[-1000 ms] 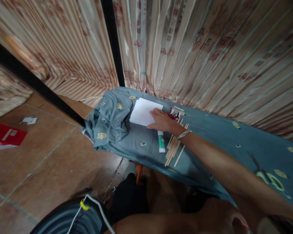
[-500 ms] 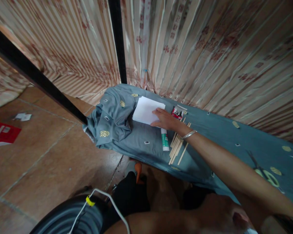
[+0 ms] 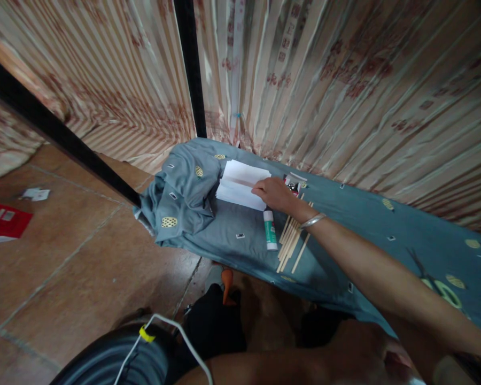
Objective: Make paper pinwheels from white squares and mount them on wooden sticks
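Observation:
My right hand (image 3: pixel 273 193) reaches out across a blue-grey cloth (image 3: pixel 344 230) spread over a low surface. Its fingers are curled on the right edge of a stack of white paper (image 3: pixel 240 187), and the top sheet is raised a little there. A silver bangle sits on the wrist. Just below the hand lies a white and green glue stick (image 3: pixel 270 231). Beside the glue stick are several thin wooden sticks (image 3: pixel 291 239). A small red box (image 3: pixel 292 185) peeks out behind the hand. My left hand is out of sight.
Green-handled scissors (image 3: pixel 441 287) lie on the cloth at the right. Striped curtains hang behind, with a black pole (image 3: pixel 189 69) between them. The tiled floor at the left holds a red card (image 3: pixel 2 220) and a paper scrap (image 3: pixel 34 193). A dark rounded object with a white cable (image 3: pixel 160 326) sits at the bottom.
My right hand went from lying flat on the paper to curling on its right edge, and the top sheet has lifted. The view has shifted slightly.

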Demonstrator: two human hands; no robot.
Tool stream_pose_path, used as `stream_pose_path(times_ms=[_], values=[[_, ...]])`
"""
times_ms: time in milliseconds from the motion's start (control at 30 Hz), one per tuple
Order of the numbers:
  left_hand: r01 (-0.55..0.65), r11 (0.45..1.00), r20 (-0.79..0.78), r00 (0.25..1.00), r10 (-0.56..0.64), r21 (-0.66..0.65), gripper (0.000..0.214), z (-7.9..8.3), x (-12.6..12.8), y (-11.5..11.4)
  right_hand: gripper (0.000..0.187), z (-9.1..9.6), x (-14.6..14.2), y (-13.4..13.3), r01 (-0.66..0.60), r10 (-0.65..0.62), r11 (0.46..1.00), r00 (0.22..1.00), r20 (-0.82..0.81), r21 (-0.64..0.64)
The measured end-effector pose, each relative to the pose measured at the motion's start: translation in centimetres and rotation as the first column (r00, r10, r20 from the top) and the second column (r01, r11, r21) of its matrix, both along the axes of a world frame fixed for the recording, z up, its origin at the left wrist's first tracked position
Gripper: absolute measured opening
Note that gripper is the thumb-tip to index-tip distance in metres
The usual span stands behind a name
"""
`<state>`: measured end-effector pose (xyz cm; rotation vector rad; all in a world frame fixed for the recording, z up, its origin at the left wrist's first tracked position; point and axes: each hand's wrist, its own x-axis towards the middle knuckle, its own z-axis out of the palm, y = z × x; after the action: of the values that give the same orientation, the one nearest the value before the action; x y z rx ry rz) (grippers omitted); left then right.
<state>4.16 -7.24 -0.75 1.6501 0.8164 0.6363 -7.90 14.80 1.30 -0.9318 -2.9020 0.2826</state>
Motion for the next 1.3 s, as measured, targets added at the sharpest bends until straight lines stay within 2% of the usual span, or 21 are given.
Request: stream_pose_path(times_ms=[100, 200, 267, 300, 433, 533, 600, 667, 733, 767, 833, 867, 933, 1000, 1067, 1167, 1233, 1300], values=[[-0.012, 1.000, 0.008, 1.000, 0.012, 0.002, 0.021, 0.0, -0.2, 0.2, 0.027, 0.7, -0.1, 0.3, 0.033, -0.032, 0.999, 0.997, -0.069, 0.003], [-0.035, 0.999, 0.039, 0.999, 0.036, -0.027, 0.021, -0.4, -0.3, 0.5, 0.027, 2.5, 0.8, 0.9, 0.089, -0.111, 0.992, 0.948, -0.299, -0.086], [-0.067, 0.992, 0.043, 0.996, 0.073, -0.108, 0.024, -0.5, -0.6, 0.6, 0.026, 4.4, 2.5, 1.1, 0.098, -0.207, 0.969, 0.822, -0.531, -0.225], [-0.131, 0.983, 0.039, 0.990, 0.136, -0.126, 0.023, -0.4, -0.8, 0.7, 0.025, 5.3, 3.8, 1.1, 0.097, -0.263, 0.953, 0.736, -0.623, -0.287], [-0.305, 0.930, 0.130, 0.933, 0.335, -0.207, 0.027, 0.4, -2.1, 1.5, 0.021, 8.5, 11.3, -1.1, 0.158, -0.407, 0.913, 0.431, -0.805, -0.377], [-0.388, 0.899, 0.123, 0.901, 0.416, -0.201, 0.024, 1.0, -3.2, 2.5, 0.016, 9.5, 17.7, -4.7, 0.374, -0.455, 0.861, 0.266, -0.850, -0.344], [-0.419, 0.896, 0.127, 0.890, 0.437, -0.147, 0.024, 0.9, -3.7, 3.2, 0.013, 9.9, 21.3, -7.6, 0.559, -0.443, 0.787, 0.218, -0.870, -0.261], [-0.474, 0.870, 0.156, 0.857, 0.491, -0.136, 0.030, 0.5, -4.0, 3.9, 0.011, 10.2, 23.9, -10.7, 0.703, -0.380, 0.703, 0.243, -0.892, -0.108], [-0.504, 0.857, 0.174, 0.840, 0.515, -0.104, 0.046, 0.0, -4.3, 4.4, 0.009, 10.3, 25.6, -13.5, 0.789, -0.312, 0.597, 0.394, -0.865, 0.144], [-0.533, 0.845, 0.163, 0.830, 0.533, -0.048, 0.057, -0.3, -4.4, 4.6, 0.013, 10.1, 26.0, -14.6, 0.766, -0.322, 0.585, 0.520, -0.791, 0.266], [-0.597, 0.795, 0.119, 0.802, 0.586, 0.111, 0.075, -0.5, -4.7, 4.9, 0.024, 9.1, 26.3, -16.3, 0.613, -0.339, 0.677, 0.750, -0.567, 0.406], [-0.610, 0.763, 0.089, 0.790, 0.606, 0.215, 0.083, -0.6, -4.9, 5.1, 0.027, 8.2, 26.3, -16.8, 0.539, -0.325, 0.728, 0.815, -0.480, 0.424], [-0.577, 0.682, 0.013, 0.767, 0.641, 0.449, 0.092, -0.5, -5.2, 5.3, 0.023, 5.7, 26.0, -17.2, 0.407, -0.244, 0.800, 0.892, -0.380, 0.440], [-0.448, 0.622, -0.070, 0.774, 0.630, 0.641, 0.090, -0.5, -5.2, 5.4, 0.019, 2.9, 25.6, -17.3, 0.343, -0.222, 0.854, 0.920, -0.321, 0.392], [-0.285, 0.615, -0.180, 0.792, 0.583, 0.735, 0.078, -0.7, -5.1, 5.5, 0.019, 0.5, 25.3, -17.6, 0.330, -0.245, 0.888, 0.929, -0.278, 0.320], [-0.116, 0.667, -0.335, 0.794, 0.508, 0.736, 0.058, -1.2, -4.8, 5.5, 0.020, -1.6, 25.5, -18.4, 0.316, -0.264, 0.922, 0.936, -0.231, 0.226], [-0.063, 0.704, -0.394, 0.792, 0.467, 0.708, 0.046, -1.6, -4.8, 5.7, 0.023, -2.1, 26.1, -18.8, 0.310, -0.271, 0.937, 0.936, -0.223, 0.161], [-0.043, 0.716, -0.411, 0.794, 0.447, 0.696, 0.037, -1.8, -5.0, 5.9, 0.033, -2.4, 27.0, -18.9, 0.312, -0.284, 0.945, 0.931, -0.228, 0.095]])
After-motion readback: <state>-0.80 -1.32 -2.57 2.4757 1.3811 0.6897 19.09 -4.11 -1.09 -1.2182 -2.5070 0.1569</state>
